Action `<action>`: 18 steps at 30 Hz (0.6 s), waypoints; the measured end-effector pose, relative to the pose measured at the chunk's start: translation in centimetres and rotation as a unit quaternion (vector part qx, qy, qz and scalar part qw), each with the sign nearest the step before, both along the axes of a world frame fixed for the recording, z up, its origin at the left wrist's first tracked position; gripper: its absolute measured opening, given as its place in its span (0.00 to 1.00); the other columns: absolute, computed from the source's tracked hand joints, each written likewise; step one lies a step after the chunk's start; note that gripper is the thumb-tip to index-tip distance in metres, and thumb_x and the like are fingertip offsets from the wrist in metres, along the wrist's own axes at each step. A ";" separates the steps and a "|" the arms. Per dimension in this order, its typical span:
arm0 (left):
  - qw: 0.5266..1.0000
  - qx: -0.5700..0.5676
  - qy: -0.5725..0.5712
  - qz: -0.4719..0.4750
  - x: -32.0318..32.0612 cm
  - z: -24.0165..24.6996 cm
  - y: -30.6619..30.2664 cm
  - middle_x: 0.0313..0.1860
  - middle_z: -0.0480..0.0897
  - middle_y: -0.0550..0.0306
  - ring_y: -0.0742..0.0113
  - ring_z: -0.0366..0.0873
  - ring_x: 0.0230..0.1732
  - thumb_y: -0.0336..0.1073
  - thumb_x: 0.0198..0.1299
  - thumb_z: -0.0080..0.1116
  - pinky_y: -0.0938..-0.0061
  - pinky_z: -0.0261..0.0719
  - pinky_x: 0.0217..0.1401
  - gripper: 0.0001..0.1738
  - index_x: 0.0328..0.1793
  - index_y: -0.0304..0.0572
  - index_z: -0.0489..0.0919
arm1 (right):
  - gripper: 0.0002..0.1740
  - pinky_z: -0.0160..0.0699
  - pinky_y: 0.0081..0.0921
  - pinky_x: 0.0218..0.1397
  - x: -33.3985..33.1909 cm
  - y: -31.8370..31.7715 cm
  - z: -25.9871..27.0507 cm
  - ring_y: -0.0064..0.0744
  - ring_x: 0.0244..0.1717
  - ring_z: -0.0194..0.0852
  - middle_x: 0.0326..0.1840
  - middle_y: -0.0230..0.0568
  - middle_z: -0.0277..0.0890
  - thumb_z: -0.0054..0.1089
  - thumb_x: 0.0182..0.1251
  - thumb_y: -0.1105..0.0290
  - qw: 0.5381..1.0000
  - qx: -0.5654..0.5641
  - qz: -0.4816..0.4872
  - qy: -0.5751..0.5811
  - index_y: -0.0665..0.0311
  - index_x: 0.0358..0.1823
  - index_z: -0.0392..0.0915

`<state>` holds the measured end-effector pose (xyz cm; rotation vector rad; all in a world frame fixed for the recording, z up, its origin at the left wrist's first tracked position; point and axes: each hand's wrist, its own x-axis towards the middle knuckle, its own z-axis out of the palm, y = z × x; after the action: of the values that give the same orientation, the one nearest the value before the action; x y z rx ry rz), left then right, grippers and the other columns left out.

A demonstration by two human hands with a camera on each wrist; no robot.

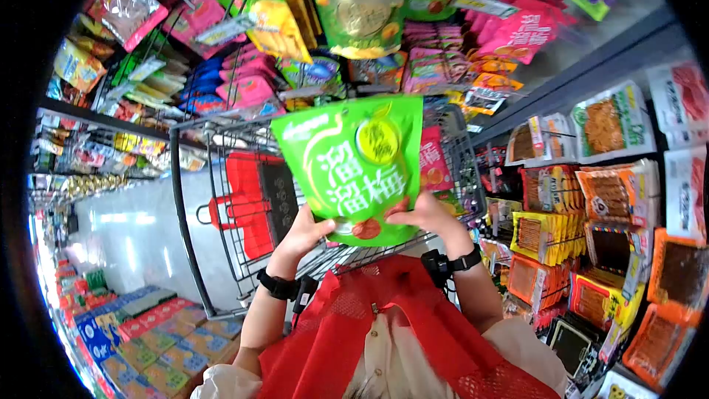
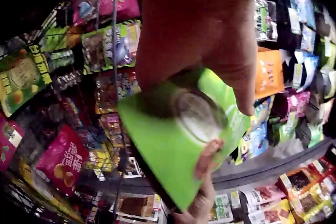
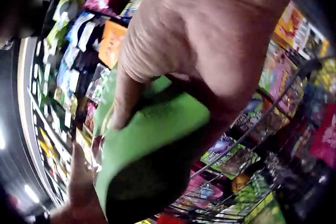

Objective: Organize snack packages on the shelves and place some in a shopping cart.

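Observation:
A bright green snack pouch point(image 1: 354, 170) with white characters and a yellow-green round label is held up in front of the body, its printed face toward the head camera. My left hand point(image 1: 304, 230) grips its lower left corner, thumb on the front. At the lower right corner my right hand point(image 1: 432, 216) pinches it the same way, thumb across the printed fruit. In the left wrist view the left hand point(image 2: 202, 35) bends round the pouch point(image 2: 163, 140). The right wrist view has the right hand point(image 3: 194, 40) over the pouch's bottom point(image 3: 152, 134), fingers partly hidden behind it.
A wire shopping cart point(image 1: 188, 229) with a red child-seat panel point(image 1: 247, 203) stands right under the pouch. Inside lies a pink pouch point(image 1: 432, 159). Shelves of hanging snack bags point(image 1: 362, 15) rise ahead, more packets point(image 1: 546, 236) line the right, and stacked cartons point(image 1: 162, 340) sit lower left.

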<state>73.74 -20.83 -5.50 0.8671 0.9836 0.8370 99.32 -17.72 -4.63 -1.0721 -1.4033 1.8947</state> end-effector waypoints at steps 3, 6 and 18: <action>0.996 -0.002 0.086 -0.020 1.9 2.5 1.3 0.46 0.75 0.57 0.70 0.72 0.46 0.29 0.45 0.63 0.74 0.70 0.51 0.28 0.54 0.33 0.66 | 0.23 0.71 0.23 0.37 -1.1 -0.9 0.7 0.23 0.32 0.73 0.30 0.35 0.75 0.67 0.44 0.72 0.986 0.143 -0.087 -0.009 0.66 0.42 0.68; 0.992 0.044 0.110 0.033 4.0 4.8 1.3 0.39 0.78 0.59 0.74 0.74 0.38 0.24 0.47 0.59 0.78 0.73 0.43 0.18 0.46 0.33 0.72 | 0.25 0.71 0.20 0.27 -1.1 -1.8 2.4 0.23 0.25 0.73 0.29 0.34 0.74 0.66 0.46 0.73 0.993 -0.007 -0.102 0.065 0.66 0.46 0.65; 0.832 0.413 0.370 -0.024 12.0 9.7 7.9 0.28 0.79 0.46 0.64 0.78 0.26 0.33 0.45 0.62 0.74 0.74 0.30 0.16 0.42 0.35 0.76 | 0.23 0.65 0.22 0.49 6.5 2.6 7.1 0.24 0.44 0.68 0.44 0.34 0.71 0.63 0.49 0.75 0.908 0.121 -0.378 0.136 0.68 0.47 0.67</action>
<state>85.73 -12.90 4.25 2.0682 1.2551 0.9024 105.87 -15.08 2.44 -0.9831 -0.8481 1.2068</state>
